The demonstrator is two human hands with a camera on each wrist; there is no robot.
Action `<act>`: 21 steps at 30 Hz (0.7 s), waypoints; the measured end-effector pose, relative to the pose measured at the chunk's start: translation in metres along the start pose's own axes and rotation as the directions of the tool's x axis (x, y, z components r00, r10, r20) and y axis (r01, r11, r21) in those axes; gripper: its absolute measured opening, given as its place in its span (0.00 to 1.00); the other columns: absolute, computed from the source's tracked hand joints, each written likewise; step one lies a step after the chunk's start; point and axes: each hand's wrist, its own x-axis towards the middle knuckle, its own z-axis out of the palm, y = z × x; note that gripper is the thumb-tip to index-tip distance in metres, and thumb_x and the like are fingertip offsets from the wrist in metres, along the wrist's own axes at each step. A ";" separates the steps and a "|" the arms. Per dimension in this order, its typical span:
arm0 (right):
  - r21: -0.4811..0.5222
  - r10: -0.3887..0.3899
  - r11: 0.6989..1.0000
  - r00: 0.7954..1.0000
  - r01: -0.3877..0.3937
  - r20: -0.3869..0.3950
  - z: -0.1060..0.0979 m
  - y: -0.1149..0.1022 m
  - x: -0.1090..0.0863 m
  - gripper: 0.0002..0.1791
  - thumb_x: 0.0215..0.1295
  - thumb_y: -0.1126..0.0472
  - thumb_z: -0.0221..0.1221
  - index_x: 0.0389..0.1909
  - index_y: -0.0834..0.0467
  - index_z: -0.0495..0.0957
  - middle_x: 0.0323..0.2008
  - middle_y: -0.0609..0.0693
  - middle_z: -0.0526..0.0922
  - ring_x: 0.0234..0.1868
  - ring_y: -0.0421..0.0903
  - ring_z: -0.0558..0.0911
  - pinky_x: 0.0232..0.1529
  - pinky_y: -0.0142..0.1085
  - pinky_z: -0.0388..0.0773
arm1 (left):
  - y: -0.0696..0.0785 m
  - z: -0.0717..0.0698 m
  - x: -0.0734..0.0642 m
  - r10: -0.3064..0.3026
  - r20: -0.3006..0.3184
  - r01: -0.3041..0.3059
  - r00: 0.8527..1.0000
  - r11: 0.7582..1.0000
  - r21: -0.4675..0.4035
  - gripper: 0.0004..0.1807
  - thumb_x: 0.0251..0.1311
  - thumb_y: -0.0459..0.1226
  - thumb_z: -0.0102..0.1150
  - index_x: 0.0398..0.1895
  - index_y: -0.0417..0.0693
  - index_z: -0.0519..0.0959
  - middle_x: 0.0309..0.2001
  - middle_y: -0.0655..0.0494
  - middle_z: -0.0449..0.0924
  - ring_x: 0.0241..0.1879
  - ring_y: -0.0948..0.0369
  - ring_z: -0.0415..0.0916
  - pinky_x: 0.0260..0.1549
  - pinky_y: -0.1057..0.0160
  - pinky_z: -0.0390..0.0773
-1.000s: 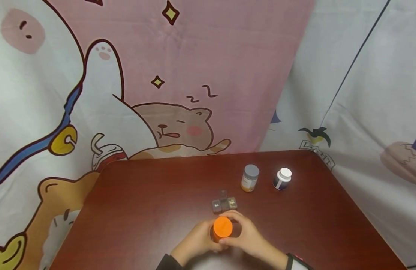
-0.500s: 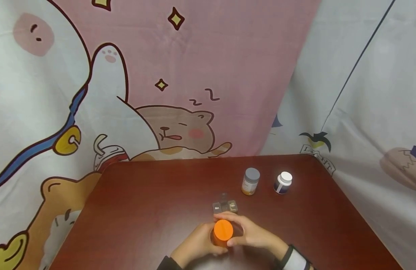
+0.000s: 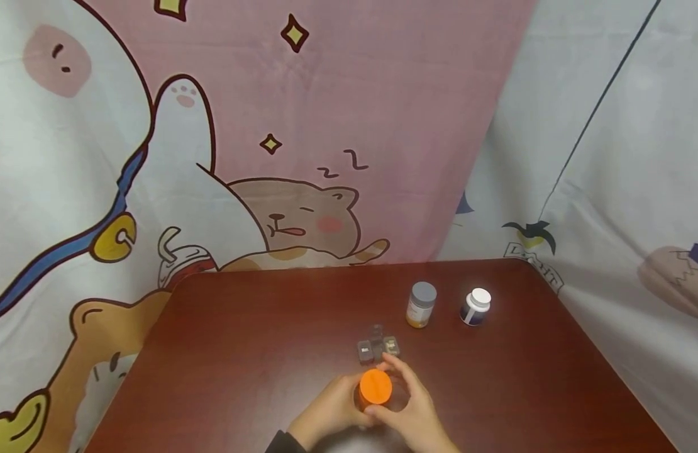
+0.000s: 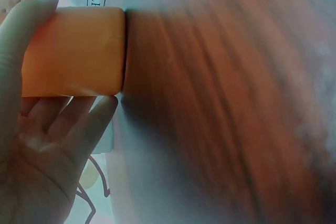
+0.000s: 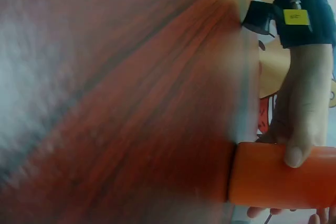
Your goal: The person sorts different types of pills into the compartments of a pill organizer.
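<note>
Upright on the table stands an orange pill bottle (image 5: 278,177) with a round orange cap (image 3: 375,386). My left hand (image 3: 334,406) holds the bottle's side, its thumb on one face and fingers on the other, as the left wrist view shows with the bottle body (image 4: 73,51). From the right, my right hand (image 3: 414,409) curves thumb and fingers round the cap, with a gap between palm and bottle. Just beyond the hands lies a small grey translucent pill organizer (image 3: 377,349); the right fingertips overlap its near edge in the head view.
Behind to the right stand a grey-lidded bottle (image 3: 421,305) and a white-capped bottle (image 3: 475,307) with a dark label. The dark red wooden table (image 3: 258,327) ends at a printed cartoon curtain (image 3: 405,126).
The right hand has turned round the cap: its wrist has swung down toward me, its fingertips farther round the far side. The left hand and the bottle stay nearly still.
</note>
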 end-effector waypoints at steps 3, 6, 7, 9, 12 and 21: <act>0.068 -0.006 0.998 0.994 -0.001 0.109 -0.001 0.004 0.008 0.48 0.39 0.61 0.74 0.66 0.56 0.62 0.50 0.55 0.79 0.54 0.48 0.74 0.55 0.29 0.69 | 0.000 0.000 0.000 -0.019 0.006 0.019 1.000 1.000 0.005 0.28 0.35 0.46 0.74 0.46 0.60 0.78 0.36 0.71 0.81 0.34 0.72 0.73 0.37 0.66 0.77; 0.154 -0.107 0.986 0.952 0.064 0.287 -0.006 0.011 0.022 0.47 0.45 0.65 0.71 0.67 0.62 0.59 0.50 0.61 0.78 0.54 0.50 0.74 0.56 0.28 0.68 | 0.000 0.000 0.000 -0.033 0.011 0.033 0.999 0.999 -0.002 0.26 0.36 0.48 0.74 0.43 0.59 0.77 0.33 0.71 0.80 0.31 0.72 0.73 0.33 0.67 0.77; 0.185 -0.134 0.980 0.930 0.073 0.342 -0.009 0.013 0.028 0.46 0.46 0.66 0.70 0.67 0.63 0.58 0.50 0.61 0.78 0.53 0.50 0.74 0.56 0.29 0.69 | 0.000 0.000 0.000 -0.038 0.014 0.038 0.999 0.999 -0.007 0.26 0.36 0.48 0.74 0.42 0.59 0.77 0.32 0.70 0.79 0.29 0.72 0.73 0.31 0.68 0.77; 0.242 -0.186 0.967 0.878 0.083 0.440 -0.014 0.016 0.037 0.43 0.48 0.69 0.68 0.66 0.64 0.59 0.50 0.63 0.78 0.52 0.51 0.75 0.56 0.30 0.70 | 0.000 0.000 0.000 -0.042 0.011 0.042 0.999 0.999 -0.004 0.28 0.35 0.50 0.75 0.44 0.59 0.76 0.31 0.70 0.79 0.28 0.72 0.72 0.29 0.69 0.75; 0.326 -0.231 0.944 0.807 0.050 0.544 -0.020 0.018 0.047 0.41 0.51 0.72 0.66 0.66 0.63 0.59 0.51 0.64 0.77 0.53 0.53 0.74 0.56 0.33 0.71 | 0.001 -0.001 -0.001 -0.052 0.010 0.052 0.999 0.999 0.008 0.28 0.35 0.51 0.74 0.43 0.58 0.76 0.28 0.69 0.78 0.25 0.71 0.71 0.27 0.70 0.74; 0.334 -0.159 0.942 0.852 -0.019 0.499 -0.022 0.017 0.031 0.44 0.51 0.73 0.64 0.69 0.61 0.54 0.60 0.67 0.68 0.61 0.55 0.67 0.61 0.32 0.66 | -0.001 0.000 0.000 -0.018 -0.002 0.018 1.000 1.000 -0.005 0.26 0.35 0.48 0.75 0.42 0.57 0.78 0.33 0.70 0.80 0.31 0.72 0.72 0.32 0.67 0.76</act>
